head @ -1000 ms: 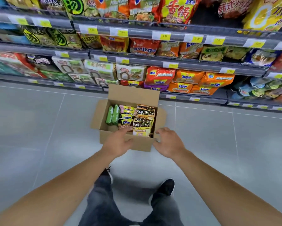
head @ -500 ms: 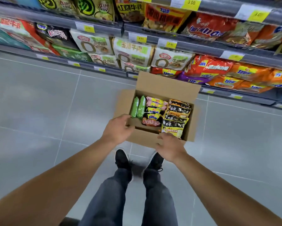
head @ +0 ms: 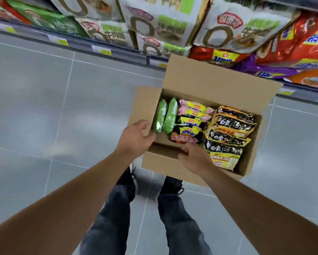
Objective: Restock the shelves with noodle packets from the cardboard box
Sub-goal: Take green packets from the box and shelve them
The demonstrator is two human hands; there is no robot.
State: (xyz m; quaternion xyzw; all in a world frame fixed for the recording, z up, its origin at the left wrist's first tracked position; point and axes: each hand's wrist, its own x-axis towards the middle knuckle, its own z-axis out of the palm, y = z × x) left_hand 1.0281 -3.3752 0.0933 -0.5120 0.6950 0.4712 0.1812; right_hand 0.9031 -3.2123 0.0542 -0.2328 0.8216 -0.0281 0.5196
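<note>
Both hands — left hand (head: 136, 138) and right hand (head: 195, 157) — grip the cardboard box (head: 200, 81) by its near edge; better to hold it level.

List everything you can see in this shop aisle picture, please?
cardboard box: one, brown, open, on the floor by the shelves
green packets: two, box's left end
yellow packets: several, box's middle
black-and-yellow packets: a stack, box's right side
red packet: one, near middle
shelves: grey, stocked with white, green, red and orange bags
floor: grey tiles
left hand: on box's near-left corner
right hand: on box's near flap
legs: dark jeans, black shoes
</note>
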